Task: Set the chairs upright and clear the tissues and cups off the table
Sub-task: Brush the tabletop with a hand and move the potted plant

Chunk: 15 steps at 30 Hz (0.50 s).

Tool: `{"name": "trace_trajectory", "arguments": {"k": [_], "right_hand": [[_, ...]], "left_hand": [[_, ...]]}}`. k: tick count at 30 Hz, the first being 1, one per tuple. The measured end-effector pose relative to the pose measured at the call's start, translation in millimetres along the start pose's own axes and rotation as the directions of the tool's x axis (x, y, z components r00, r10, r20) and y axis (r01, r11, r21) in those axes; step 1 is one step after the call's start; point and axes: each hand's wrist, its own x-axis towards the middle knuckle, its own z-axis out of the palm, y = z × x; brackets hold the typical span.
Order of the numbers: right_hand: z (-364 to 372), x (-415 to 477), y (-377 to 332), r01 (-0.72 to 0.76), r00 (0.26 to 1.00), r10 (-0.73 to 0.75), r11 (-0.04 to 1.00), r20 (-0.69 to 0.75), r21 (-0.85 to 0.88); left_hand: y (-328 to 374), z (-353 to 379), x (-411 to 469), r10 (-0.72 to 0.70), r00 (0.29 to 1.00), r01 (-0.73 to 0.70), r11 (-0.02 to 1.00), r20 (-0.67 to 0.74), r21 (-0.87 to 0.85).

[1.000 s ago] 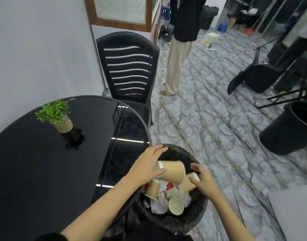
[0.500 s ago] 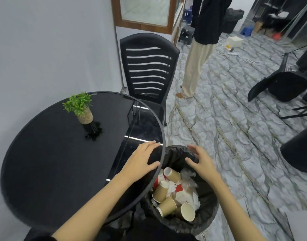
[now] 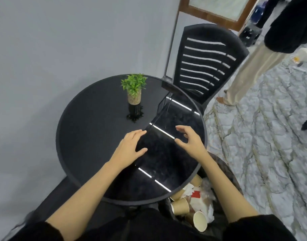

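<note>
Your left hand (image 3: 130,146) and right hand (image 3: 189,141) hover spread and empty above the table (image 3: 90,136) at mid-frame. The cups (image 3: 180,206) and tissues (image 3: 208,190) lie in the bin (image 3: 225,173) at lower right, half hidden under the table's edge. One chair (image 3: 206,61) stands upright at upper right, its seat hidden.

The table (image 3: 90,136) is glossy black, streaked with white light reflections. The plant (image 3: 134,83) is bright green in a beige speckled pot (image 3: 134,98). The chair (image 3: 206,65) is black with pale slots across its back. The floor (image 3: 253,145) is grey marble with darker veins. The cups (image 3: 180,206) are tan outside and cream inside, the tissues (image 3: 205,188) white, one scrap (image 3: 195,194) red. The wall (image 3: 62,40) is plain grey.
</note>
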Motion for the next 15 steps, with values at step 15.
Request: {"name": "trace_trajectory", "arguments": {"k": [15], "right_hand": [[83.4,93.0,-28.7,-0.027,0.995,0.026,1.000,0.098,0.003]], "left_hand": [[-69.5,27.2,1.5,-0.090,0.987,0.119,0.966,-0.132,0.228]]}}
